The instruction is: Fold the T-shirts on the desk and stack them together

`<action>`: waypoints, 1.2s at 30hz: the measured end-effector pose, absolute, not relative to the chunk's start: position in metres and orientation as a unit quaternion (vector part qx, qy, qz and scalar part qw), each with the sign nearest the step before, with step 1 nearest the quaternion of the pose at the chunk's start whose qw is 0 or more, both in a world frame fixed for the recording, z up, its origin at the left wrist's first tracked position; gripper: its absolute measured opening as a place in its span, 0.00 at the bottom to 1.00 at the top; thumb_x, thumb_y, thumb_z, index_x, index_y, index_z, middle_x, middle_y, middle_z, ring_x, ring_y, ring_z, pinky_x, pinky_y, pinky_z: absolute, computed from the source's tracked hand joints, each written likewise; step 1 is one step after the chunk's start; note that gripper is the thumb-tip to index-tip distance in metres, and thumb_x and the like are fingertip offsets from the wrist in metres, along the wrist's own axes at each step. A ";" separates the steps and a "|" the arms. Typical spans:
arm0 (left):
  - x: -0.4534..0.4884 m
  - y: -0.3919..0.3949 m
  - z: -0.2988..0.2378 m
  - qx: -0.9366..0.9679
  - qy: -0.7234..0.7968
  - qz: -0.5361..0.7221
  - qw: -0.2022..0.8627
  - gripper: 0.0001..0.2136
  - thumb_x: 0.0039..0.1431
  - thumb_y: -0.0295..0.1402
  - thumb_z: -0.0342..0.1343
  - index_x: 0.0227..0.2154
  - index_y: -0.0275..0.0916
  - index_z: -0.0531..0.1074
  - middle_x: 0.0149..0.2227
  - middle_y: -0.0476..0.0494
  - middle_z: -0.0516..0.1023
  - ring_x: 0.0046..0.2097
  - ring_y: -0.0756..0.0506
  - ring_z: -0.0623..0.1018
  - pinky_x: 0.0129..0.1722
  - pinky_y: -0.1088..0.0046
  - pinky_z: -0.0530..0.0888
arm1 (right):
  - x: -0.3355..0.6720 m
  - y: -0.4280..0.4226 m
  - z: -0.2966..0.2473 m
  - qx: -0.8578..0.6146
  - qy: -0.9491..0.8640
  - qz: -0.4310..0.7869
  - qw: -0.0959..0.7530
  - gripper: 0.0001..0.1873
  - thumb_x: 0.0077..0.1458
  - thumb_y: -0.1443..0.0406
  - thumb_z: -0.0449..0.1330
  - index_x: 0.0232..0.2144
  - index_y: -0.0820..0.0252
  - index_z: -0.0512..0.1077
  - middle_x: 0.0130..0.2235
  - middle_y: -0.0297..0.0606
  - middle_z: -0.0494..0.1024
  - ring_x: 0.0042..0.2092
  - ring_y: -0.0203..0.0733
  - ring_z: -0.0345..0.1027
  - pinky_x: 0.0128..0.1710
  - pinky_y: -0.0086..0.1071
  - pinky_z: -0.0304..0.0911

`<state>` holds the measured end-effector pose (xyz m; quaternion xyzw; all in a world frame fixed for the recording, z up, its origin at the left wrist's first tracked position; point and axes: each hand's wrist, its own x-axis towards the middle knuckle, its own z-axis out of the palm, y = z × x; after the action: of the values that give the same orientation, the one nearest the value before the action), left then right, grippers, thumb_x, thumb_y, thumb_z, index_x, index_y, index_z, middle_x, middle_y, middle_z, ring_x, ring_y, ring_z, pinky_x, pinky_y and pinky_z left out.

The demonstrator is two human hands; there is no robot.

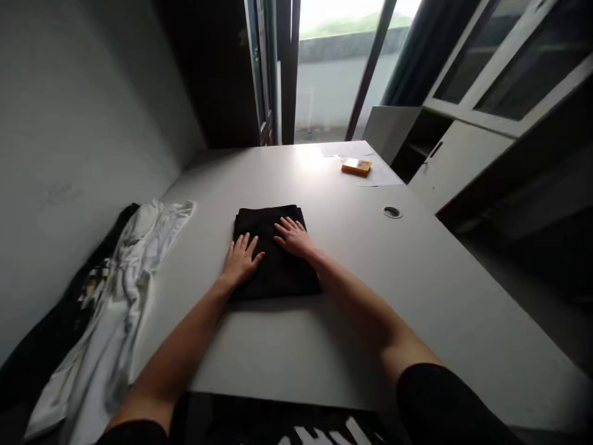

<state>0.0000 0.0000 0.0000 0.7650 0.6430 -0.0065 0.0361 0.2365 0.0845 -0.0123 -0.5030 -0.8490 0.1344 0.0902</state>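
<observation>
1. The black folded cloth (278,275) lies on the tabletop (370,266), in front of the person, as a flat, roughly rectangular pile. At its far corners the layers look slightly out of line.
2. The left grip (241,259) rests palm-down over the cloth's left side, fingers spread, thumb pointing inward; it pinches nothing.
3. The right grip (295,238) lies likewise on the far right part, fingers spread and pinching nothing.
4. The step in hand seems to be smoothing the fold. Best done with light, even pressure from the middle outward, both palms flat, so the top layer doesn't drag off those below. One palm could anchor while the other squares the far corners.
5. To the left, the white garments (139,247) lie heaped along the tabletop's edge, well apart from the pile.
6. Farther off, the orange box (356,167) rests by the papers (383,178), beyond the round hole (392,212).
</observation>
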 end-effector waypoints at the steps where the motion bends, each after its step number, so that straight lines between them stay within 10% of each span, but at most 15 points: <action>1: -0.001 0.002 0.002 0.754 0.656 -0.003 0.028 0.33 0.73 0.55 0.38 0.73 0.42 0.56 0.75 0.39 0.51 0.74 0.35 0.53 0.72 0.49 0.53 | 0.240 0.087 -0.012 -0.544 -0.825 0.128 0.088 0.34 0.71 0.47 0.46 0.72 0.55 0.58 0.74 0.45 0.51 0.75 0.53 0.40 0.72 0.52 0.39; 5: 0.007 0.015 0.006 0.750 0.661 0.012 0.016 0.32 0.74 0.50 0.39 0.72 0.35 0.58 0.74 0.32 0.50 0.75 0.31 0.51 0.72 0.44 0.47 | 0.243 0.091 -0.009 -0.584 -0.800 0.099 0.094 0.35 0.72 0.49 0.46 0.73 0.60 0.56 0.74 0.49 0.49 0.76 0.54 0.37 0.73 0.55 0.35; 10: 0.020 0.046 0.003 0.790 0.611 0.011 0.048 0.29 0.73 0.49 0.44 0.72 0.48 0.57 0.75 0.47 0.52 0.75 0.40 0.52 0.73 0.56 0.50 | 0.242 0.089 -0.012 -0.496 -0.857 0.114 0.082 0.32 0.72 0.50 0.45 0.73 0.52 0.56 0.75 0.40 0.49 0.76 0.48 0.37 0.73 0.50 0.34; 17: 0.008 0.078 -0.002 0.711 0.702 0.013 0.039 0.31 0.73 0.48 0.40 0.71 0.35 0.59 0.73 0.30 0.53 0.74 0.28 0.52 0.70 0.40 0.48 | 0.253 0.098 -0.010 -0.595 -0.793 0.108 0.071 0.36 0.72 0.49 0.44 0.73 0.61 0.55 0.75 0.49 0.48 0.76 0.54 0.36 0.72 0.56 0.32; 22: 0.026 0.085 -0.007 0.763 0.643 0.010 0.063 0.29 0.72 0.50 0.43 0.72 0.50 0.57 0.75 0.48 0.52 0.75 0.39 0.52 0.73 0.55 0.50 | 0.236 0.097 -0.008 -0.503 -0.852 0.121 0.086 0.33 0.72 0.50 0.44 0.73 0.55 0.56 0.75 0.41 0.49 0.76 0.48 0.37 0.73 0.50 0.32; 29: -0.001 0.095 -0.001 0.682 0.729 0.012 0.045 0.32 0.72 0.46 0.41 0.71 0.30 0.57 0.74 0.26 0.50 0.74 0.26 0.49 0.70 0.38 0.46 | 0.259 0.109 -0.008 -0.623 -0.769 0.132 0.064 0.35 0.72 0.49 0.45 0.72 0.62 0.56 0.74 0.50 0.50 0.75 0.54 0.38 0.72 0.55 0.35; 36: 0.007 0.104 -0.005 0.728 0.682 0.013 0.076 0.28 0.72 0.48 0.42 0.71 0.48 0.59 0.74 0.46 0.53 0.74 0.37 0.53 0.72 0.48 0.51 | 0.224 0.122 -0.009 -0.527 -0.835 0.136 0.081 0.31 0.72 0.52 0.45 0.72 0.54 0.58 0.74 0.39 0.51 0.75 0.45 0.39 0.73 0.47 0.35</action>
<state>0.0065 0.1040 -0.0052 0.7275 0.6818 0.0135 0.0756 0.2236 0.1217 -0.0089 -0.5272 -0.8348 0.1361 0.0812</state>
